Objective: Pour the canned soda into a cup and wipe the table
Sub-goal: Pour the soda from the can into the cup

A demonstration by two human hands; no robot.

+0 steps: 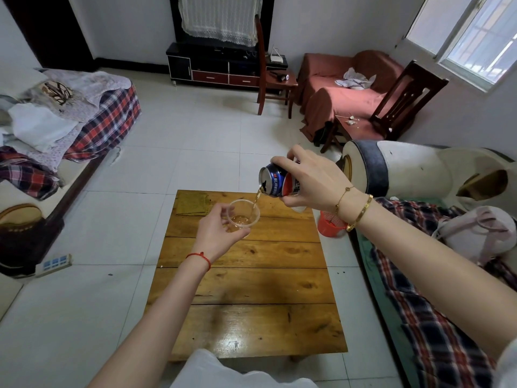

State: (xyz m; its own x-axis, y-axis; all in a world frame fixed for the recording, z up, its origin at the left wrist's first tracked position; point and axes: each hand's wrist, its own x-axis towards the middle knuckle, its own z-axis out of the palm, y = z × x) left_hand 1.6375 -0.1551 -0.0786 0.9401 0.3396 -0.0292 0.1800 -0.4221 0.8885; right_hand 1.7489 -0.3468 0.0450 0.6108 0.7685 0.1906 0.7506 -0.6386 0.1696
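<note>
From the head view, the right hand (313, 180) grasps a blue soda can (277, 179), tilted so a thin stream falls into the clear plastic cup (242, 213). The left hand (219, 229) cradles that cup above the wooden desk (251, 289). Best to keep the can's mouth over the cup's centre and tip slowly, lest foam spill. A green cloth (193, 203) lies at the far corner, untouched; an orange bucket (330, 224) stands on the floor beside the desk.
</note>
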